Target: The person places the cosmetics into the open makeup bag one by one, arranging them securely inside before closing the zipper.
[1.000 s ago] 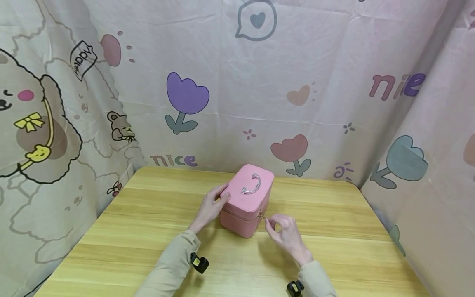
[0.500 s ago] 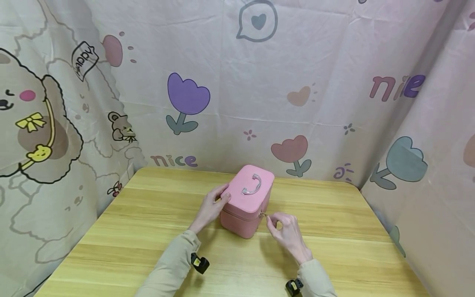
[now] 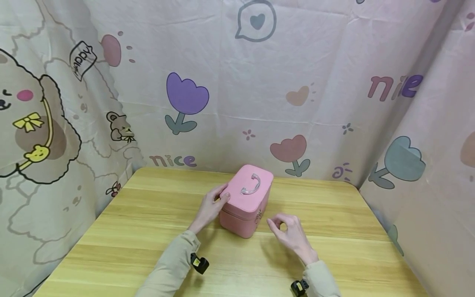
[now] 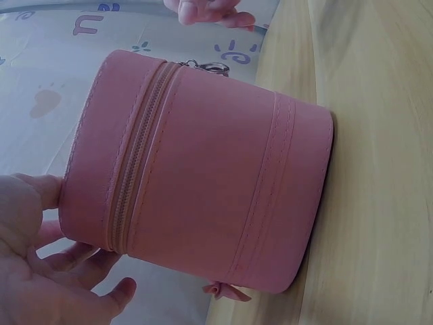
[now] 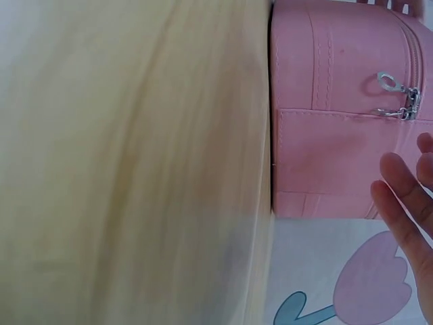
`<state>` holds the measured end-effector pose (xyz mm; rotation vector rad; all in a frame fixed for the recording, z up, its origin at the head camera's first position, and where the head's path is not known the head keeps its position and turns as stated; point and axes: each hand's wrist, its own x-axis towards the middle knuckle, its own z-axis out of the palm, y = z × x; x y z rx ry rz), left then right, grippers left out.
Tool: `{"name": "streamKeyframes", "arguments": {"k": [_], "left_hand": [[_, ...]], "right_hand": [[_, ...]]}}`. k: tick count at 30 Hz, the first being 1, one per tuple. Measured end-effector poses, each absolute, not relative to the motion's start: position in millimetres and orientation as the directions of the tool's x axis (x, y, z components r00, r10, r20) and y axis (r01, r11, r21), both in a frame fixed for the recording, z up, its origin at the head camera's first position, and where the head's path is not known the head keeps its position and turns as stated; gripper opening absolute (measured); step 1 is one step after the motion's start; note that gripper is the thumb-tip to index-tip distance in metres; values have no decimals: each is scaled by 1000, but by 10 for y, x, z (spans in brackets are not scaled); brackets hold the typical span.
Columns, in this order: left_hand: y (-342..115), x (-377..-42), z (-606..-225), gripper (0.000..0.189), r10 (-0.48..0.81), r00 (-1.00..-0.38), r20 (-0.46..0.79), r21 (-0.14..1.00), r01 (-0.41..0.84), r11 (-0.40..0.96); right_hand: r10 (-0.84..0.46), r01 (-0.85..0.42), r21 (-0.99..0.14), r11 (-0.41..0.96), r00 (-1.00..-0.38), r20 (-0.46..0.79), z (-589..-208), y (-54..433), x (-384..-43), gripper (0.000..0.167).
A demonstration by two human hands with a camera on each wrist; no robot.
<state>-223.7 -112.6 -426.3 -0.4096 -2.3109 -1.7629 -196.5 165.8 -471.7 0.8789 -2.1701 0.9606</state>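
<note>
A pink vanity case (image 3: 243, 204) with a silver handle (image 3: 259, 184) on its lid stands upright on the wooden table, zipped along the near side. My left hand (image 3: 208, 209) grips the lid's near left corner, thumb on top and fingers down the side. In the left wrist view, the zipper (image 4: 139, 156) runs closed below the lid. Two metal zipper pulls (image 5: 411, 103) hang together at the case's right side. Just right of them, my right hand (image 3: 291, 234) hovers apart from the case, fingers loosely bent and holding nothing.
The wooden table (image 3: 159, 206) reaches back to a printed curtain (image 3: 230, 82), which also hangs along both sides. A small pink bow (image 4: 226, 291) sticks out from the case's other side. Black wrist cameras (image 3: 199, 263) sit at both sleeves.
The right hand has let go of the zipper pull and moved slightly right, away from the case. The pulls now hang against the side. The left hand and case stay put.
</note>
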Motion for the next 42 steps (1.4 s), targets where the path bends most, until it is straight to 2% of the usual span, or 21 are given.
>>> {"name": "streamKeyframes", "arguments": {"k": [7, 13, 17, 22, 29, 34, 37, 42], "left_hand": [[-1124, -2247, -4284, 46, 89, -941, 328, 908, 340, 244], [-1120, -2262, -4292, 47, 84, -940, 330, 899, 341, 275], [-1118, -2257, -4282, 46, 73, -941, 331, 896, 337, 290], [-1115, -2230, -4272, 44, 67, -936, 345, 886, 349, 305], [-1126, -2199, -4249, 38, 61, -949, 310, 914, 315, 255], [-1145, -2217, -4263, 32, 47, -942, 331, 905, 331, 268], [-1145, -2226, -4266, 27, 39, -942, 333, 905, 331, 268], [-1124, -2220, -4269, 26, 53, -952, 301, 930, 305, 204]], "right_hand": [[-300, -746, -398, 535, -608, 735, -4728, 1651, -1954, 10], [-290, -729, -447, 518, -642, 710, -4713, 1628, -1945, 4], [-256, -698, -552, 456, -697, 670, -4667, 1548, -1928, 14], [-201, -601, -714, 359, -797, 570, -4588, 1422, -1881, 28], [-92, -447, -842, 303, -893, 441, -4493, 1324, -1816, 30], [-4, -370, -834, 410, -915, 404, -4425, 1240, -1767, 36], [36, -320, -815, 483, -923, 383, -4390, 1207, -1751, 47], [91, -236, -821, 519, -941, 327, -4392, 1178, -1776, 63]]}}
